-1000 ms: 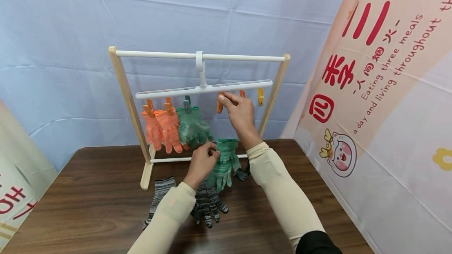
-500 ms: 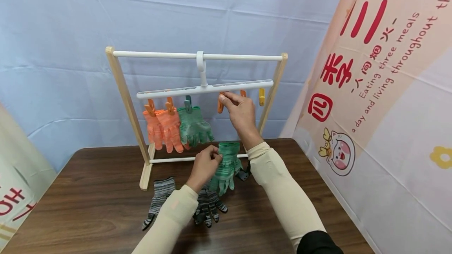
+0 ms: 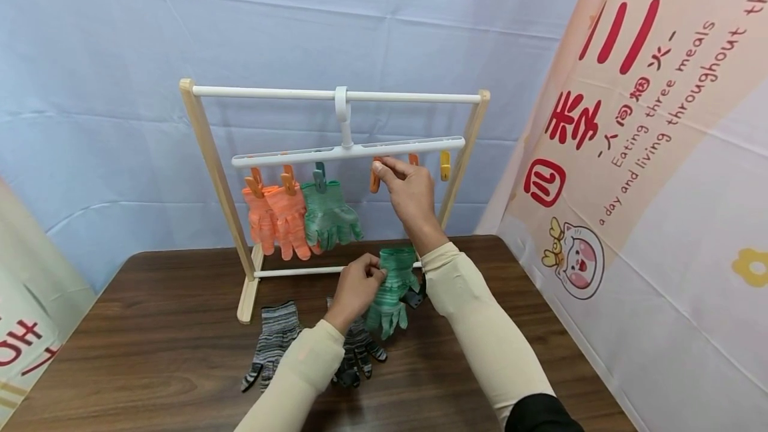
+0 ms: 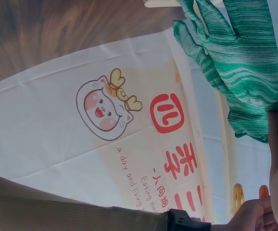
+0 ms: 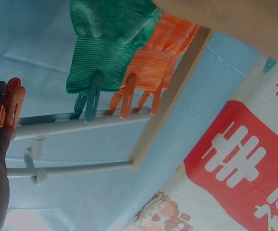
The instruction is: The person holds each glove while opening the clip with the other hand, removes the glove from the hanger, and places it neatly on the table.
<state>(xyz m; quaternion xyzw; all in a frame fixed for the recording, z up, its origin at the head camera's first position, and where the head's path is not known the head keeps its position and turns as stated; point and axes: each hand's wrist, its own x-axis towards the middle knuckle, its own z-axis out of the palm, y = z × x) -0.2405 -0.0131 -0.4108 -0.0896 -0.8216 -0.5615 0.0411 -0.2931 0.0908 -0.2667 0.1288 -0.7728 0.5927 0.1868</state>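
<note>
My left hand [image 3: 355, 289] pinches a green striped knit glove [image 3: 393, 292] at the side of its cuff; the glove's fingers hang down over the table. In the left wrist view that glove [image 4: 247, 62] is spread, with the thumb on its cuff edge. Higher up, my right hand [image 3: 414, 199] pinches an orange clothespin [image 3: 375, 177] on the white clip hanger [image 3: 408, 146]. Nothing shows between this clothespin's jaws. To its left, a green glove [image 3: 327, 219] and orange gloves [image 3: 289, 222] hang from clothespins.
The hanger hooks onto a white rod [image 3: 264, 93] of a wooden-sided rack [image 3: 207, 145]. A yellow clothespin [image 3: 445, 165] and another orange one [image 3: 413, 159] are at its right end. Two grey striped gloves [image 3: 277, 335] lie on the brown table [image 3: 168, 339], one partly behind my left arm.
My left hand has moved right and slightly down, carrying the green glove with it. My right hand stays at the orange clothespin.
</note>
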